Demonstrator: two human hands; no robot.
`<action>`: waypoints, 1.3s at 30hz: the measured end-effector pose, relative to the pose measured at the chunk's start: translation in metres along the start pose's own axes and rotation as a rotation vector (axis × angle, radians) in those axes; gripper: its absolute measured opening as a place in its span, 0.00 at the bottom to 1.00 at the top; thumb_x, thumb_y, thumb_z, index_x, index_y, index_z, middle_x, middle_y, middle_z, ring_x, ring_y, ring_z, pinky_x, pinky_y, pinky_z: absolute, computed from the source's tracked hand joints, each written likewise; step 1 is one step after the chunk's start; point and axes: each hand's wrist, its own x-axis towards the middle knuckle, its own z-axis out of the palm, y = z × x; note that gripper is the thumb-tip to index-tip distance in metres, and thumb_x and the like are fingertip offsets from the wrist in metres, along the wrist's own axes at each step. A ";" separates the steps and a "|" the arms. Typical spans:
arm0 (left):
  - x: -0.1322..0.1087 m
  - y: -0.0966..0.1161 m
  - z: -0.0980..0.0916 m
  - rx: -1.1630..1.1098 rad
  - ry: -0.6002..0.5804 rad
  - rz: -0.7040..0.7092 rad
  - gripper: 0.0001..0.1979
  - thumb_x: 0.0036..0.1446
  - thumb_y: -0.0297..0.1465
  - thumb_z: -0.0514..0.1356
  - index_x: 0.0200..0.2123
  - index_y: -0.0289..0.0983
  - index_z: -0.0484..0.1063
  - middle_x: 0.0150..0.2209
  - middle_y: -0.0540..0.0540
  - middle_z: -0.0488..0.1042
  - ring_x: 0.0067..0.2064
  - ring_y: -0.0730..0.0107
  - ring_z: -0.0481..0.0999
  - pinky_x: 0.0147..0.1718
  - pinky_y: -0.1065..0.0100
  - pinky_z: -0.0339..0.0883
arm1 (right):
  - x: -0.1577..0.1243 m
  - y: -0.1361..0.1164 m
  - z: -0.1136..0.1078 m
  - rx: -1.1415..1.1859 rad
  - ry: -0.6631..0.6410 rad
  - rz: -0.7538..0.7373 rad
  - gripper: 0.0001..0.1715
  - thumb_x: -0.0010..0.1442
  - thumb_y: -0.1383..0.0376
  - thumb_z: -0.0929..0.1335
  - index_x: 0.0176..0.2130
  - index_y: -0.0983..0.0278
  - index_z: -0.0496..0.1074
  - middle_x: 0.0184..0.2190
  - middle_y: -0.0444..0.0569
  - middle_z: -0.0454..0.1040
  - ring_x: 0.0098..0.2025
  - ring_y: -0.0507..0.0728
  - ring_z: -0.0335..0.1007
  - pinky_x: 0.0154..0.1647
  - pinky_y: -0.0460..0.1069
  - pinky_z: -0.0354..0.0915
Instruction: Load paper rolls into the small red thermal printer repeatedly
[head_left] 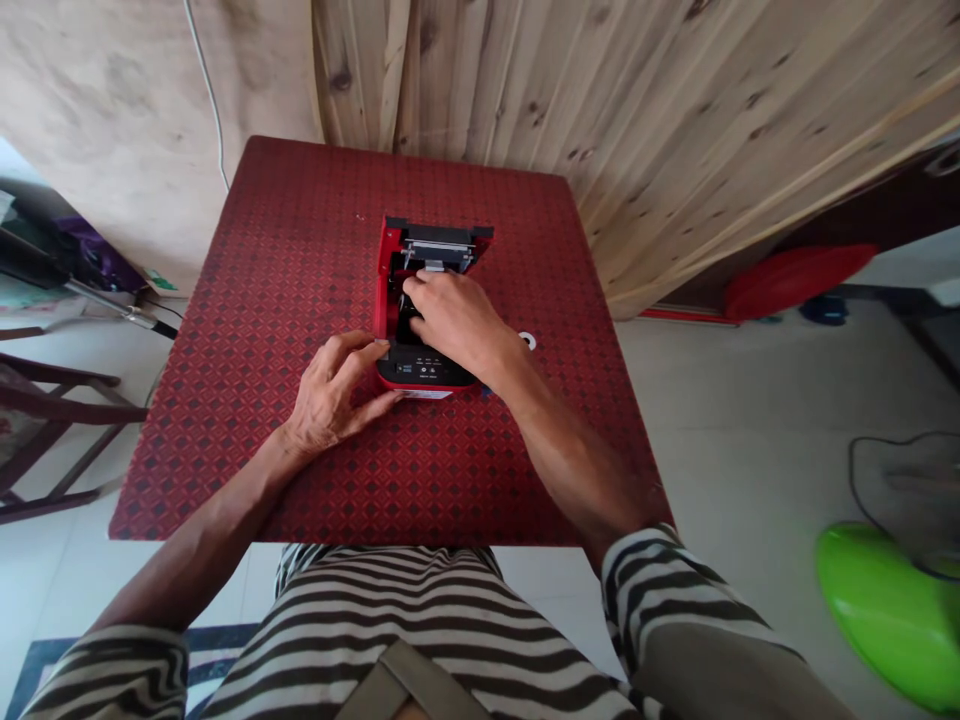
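Observation:
A small red and black printer (427, 372) stands on the table with its lid (441, 240) raised at the back. My left hand (334, 388) grips the printer's front left corner, its fingers on the upper edge and the thumb low at the front. Reaching in from the right, my right hand (457, 315) has its fingers bent down inside the open compartment. Whatever those fingertips hold, if anything, is hidden by the hand and the dark interior. Just right of the right wrist lies a white ring-shaped piece (528, 341), partly covered by the wrist.
The table (300, 230) has a red patterned cover and stands against a wooden plank wall (510, 90). A dark wooden chair (60, 420) is at the left. On the right-hand floor sits a bright green object (885, 610) with a dark cable near it.

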 end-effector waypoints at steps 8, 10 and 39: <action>-0.001 -0.002 0.002 -0.016 0.016 -0.017 0.30 0.66 0.43 0.70 0.66 0.41 0.68 0.57 0.38 0.76 0.56 0.58 0.80 0.55 0.58 0.81 | -0.004 -0.001 0.005 0.041 0.130 0.016 0.16 0.63 0.78 0.70 0.48 0.68 0.82 0.47 0.63 0.85 0.49 0.68 0.83 0.52 0.61 0.77; -0.001 -0.002 0.002 -0.036 0.003 -0.030 0.30 0.67 0.43 0.70 0.66 0.41 0.69 0.57 0.38 0.76 0.56 0.58 0.80 0.56 0.57 0.81 | -0.006 -0.002 0.008 0.016 0.161 -0.006 0.16 0.64 0.77 0.70 0.49 0.67 0.81 0.48 0.61 0.84 0.50 0.67 0.82 0.51 0.59 0.77; 0.003 -0.002 -0.006 0.009 -0.027 -0.048 0.34 0.64 0.45 0.72 0.68 0.46 0.66 0.57 0.38 0.77 0.59 0.50 0.80 0.57 0.46 0.84 | -0.186 -0.007 0.094 1.209 0.297 0.177 0.27 0.61 0.64 0.78 0.58 0.57 0.77 0.53 0.52 0.86 0.53 0.59 0.86 0.54 0.57 0.82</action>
